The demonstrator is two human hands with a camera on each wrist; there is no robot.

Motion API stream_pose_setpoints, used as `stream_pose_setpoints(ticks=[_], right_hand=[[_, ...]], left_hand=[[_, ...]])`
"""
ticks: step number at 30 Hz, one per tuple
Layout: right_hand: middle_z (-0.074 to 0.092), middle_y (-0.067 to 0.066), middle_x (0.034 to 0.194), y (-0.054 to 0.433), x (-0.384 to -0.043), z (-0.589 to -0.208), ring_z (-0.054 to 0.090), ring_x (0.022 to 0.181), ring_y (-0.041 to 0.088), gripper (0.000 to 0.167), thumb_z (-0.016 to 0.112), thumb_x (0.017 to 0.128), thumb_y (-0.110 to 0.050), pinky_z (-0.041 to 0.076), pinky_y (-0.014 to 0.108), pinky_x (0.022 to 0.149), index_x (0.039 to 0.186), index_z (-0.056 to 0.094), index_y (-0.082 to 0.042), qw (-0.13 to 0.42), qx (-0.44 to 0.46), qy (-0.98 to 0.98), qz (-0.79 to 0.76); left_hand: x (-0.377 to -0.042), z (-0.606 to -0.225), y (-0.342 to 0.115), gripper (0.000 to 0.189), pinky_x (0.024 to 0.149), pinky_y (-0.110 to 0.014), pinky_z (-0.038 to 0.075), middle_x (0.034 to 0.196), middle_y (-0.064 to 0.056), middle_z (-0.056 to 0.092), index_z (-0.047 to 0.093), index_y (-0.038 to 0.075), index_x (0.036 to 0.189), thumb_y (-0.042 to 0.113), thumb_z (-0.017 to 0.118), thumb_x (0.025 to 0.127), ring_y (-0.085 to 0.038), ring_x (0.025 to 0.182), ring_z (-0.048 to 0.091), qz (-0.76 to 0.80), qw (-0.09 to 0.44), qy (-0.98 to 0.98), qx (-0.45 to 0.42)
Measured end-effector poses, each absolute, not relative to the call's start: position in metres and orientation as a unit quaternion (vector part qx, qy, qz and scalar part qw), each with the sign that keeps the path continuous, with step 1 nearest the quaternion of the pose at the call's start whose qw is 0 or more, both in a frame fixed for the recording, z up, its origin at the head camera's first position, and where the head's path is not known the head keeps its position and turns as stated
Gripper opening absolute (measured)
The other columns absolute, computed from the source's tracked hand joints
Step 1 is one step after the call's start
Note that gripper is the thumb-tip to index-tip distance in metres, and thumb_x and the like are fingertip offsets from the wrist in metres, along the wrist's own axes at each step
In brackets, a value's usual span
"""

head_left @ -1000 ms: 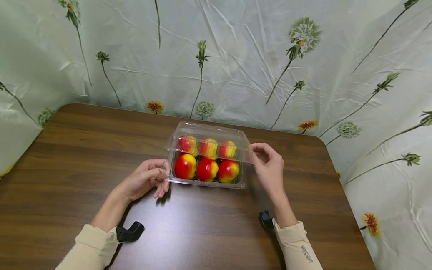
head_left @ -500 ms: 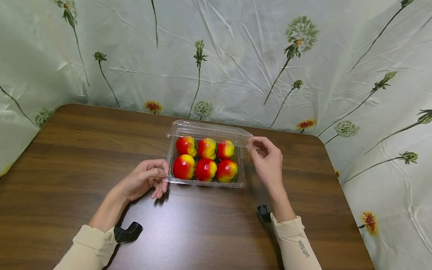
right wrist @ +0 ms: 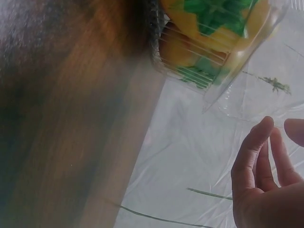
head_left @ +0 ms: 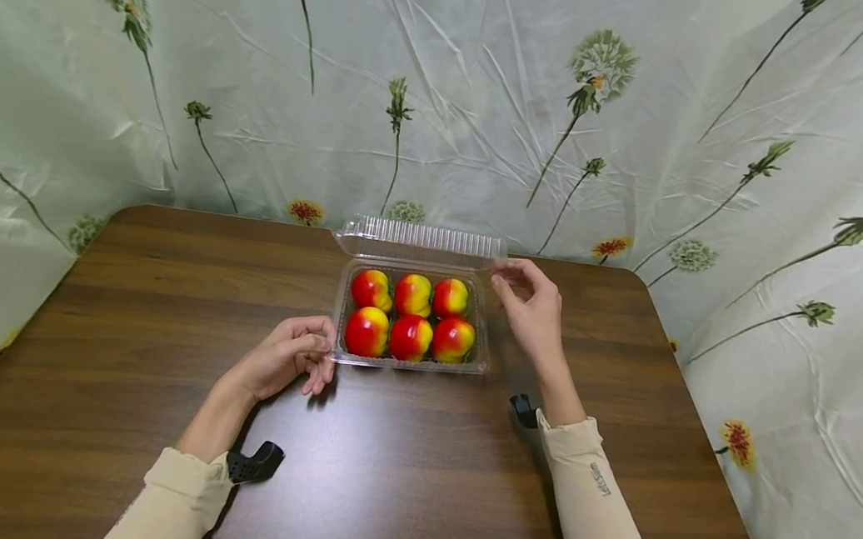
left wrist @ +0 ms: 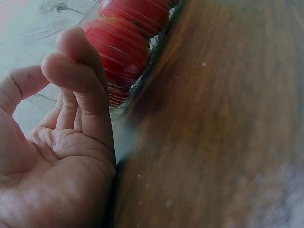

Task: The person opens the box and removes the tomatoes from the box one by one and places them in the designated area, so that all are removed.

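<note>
Clear plastic box [head_left: 410, 366] open around six glossy fruits [head_left: 411, 337]

Thin, transparent and rectangular, the box sits toward the far side of the table [head_left: 386, 483], a smooth brown wood-grain top with rounded far corners. Its fruits are round and shiny, red blending into yellow, in two rows of three; the right wrist view shows green star-shaped leaves [right wrist: 213, 12] on their sides. Ribbed along its wall, the lid [head_left: 422, 237] stands raised and tilted back along the box's far edge. The left hand [head_left: 286, 359] pinches the box's near left corner. The right hand [head_left: 536, 310] is narrowed, thumb and fingertip close on either side of the lid's thin right edge. Both cream sleeves [head_left: 186, 494] look soft and stretchy. Beyond hangs creased, satiny cloth [head_left: 469, 164], pale and printed with long-stemmed flowers.
</note>
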State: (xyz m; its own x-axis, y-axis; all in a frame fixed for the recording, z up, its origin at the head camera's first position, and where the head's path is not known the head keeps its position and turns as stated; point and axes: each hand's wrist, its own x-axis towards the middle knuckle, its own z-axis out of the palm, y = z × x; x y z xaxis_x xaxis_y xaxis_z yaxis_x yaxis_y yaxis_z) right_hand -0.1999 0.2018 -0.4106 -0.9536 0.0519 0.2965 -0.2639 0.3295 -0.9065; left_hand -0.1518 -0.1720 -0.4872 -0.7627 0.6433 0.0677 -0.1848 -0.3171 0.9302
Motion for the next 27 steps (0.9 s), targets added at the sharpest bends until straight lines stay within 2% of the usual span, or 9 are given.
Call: stream_pose_setpoints(ticks=[5,8,15,20,23,27], right_hand=[[0.071,0.026,0.123,0.200,-0.204,-0.412,0.066,0.094,0.020,0.028,0.071,0.099,-0.003,0.065,0.035,0.071,0.125,0.069,0.006,0.118,0.072,-0.807,0.574],[0.071,0.025,0.125,0.200,-0.205,-0.413,0.066,0.096,0.021,0.030,0.072,0.099,-0.005,0.065,0.036,0.072,0.127,0.069,0.003,0.112,0.075,-0.810,0.571],[0.072,0.015,0.126,0.201,-0.202,-0.417,0.067,0.098,0.022,0.029,0.075,0.098,-0.008,0.064,0.027,0.072,0.125,0.070,-0.001,0.114,0.083,-0.809,0.570],[0.072,0.018,0.126,0.202,-0.202,-0.418,0.068,0.102,0.019,0.029,0.075,0.098,-0.008,0.063,0.023,0.074,0.125,0.070,0.001,0.113,0.095,-0.798,0.584],[0.070,0.024,0.125,0.197,-0.195,-0.406,0.068,0.106,0.019,0.028,0.072,0.098,-0.004,0.061,0.017,0.076,0.124,0.068,0.007,0.107,0.097,-0.800,0.583],[0.069,0.034,0.120,0.189,-0.186,-0.388,0.069,0.106,0.041,0.022,0.069,0.098,0.003,0.063,0.023,0.079,0.118,0.068,0.014,0.103,0.099,-0.801,0.582]], left_hand=[[-0.152,-0.486,-0.173,0.023,0.046,-0.022,0.054,0.074,-0.006,0.075,0.054,0.001,0.097,-0.006,0.034,0.105,-0.014,0.054,0.069,0.781,0.266,0.522,0.215],[-0.152,-0.486,-0.174,0.024,0.046,-0.022,0.054,0.074,-0.007,0.074,0.055,0.001,0.097,-0.007,0.034,0.105,-0.015,0.055,0.069,0.781,0.267,0.519,0.223],[-0.151,-0.486,-0.174,0.023,0.045,-0.022,0.054,0.073,-0.006,0.073,0.053,0.002,0.095,-0.007,0.034,0.103,-0.015,0.053,0.068,0.773,0.271,0.528,0.225],[-0.152,-0.487,-0.174,0.022,0.044,-0.021,0.053,0.071,-0.006,0.073,0.053,0.002,0.093,-0.006,0.034,0.102,-0.014,0.053,0.067,0.772,0.273,0.526,0.232],[-0.151,-0.487,-0.175,0.021,0.043,-0.020,0.052,0.069,-0.005,0.071,0.051,0.001,0.091,-0.006,0.034,0.100,-0.014,0.052,0.067,0.770,0.274,0.524,0.240],[-0.150,-0.488,-0.177,0.022,0.041,-0.019,0.050,0.064,-0.003,0.068,0.051,0.001,0.087,-0.006,0.034,0.099,-0.014,0.049,0.064,0.768,0.275,0.525,0.242]])
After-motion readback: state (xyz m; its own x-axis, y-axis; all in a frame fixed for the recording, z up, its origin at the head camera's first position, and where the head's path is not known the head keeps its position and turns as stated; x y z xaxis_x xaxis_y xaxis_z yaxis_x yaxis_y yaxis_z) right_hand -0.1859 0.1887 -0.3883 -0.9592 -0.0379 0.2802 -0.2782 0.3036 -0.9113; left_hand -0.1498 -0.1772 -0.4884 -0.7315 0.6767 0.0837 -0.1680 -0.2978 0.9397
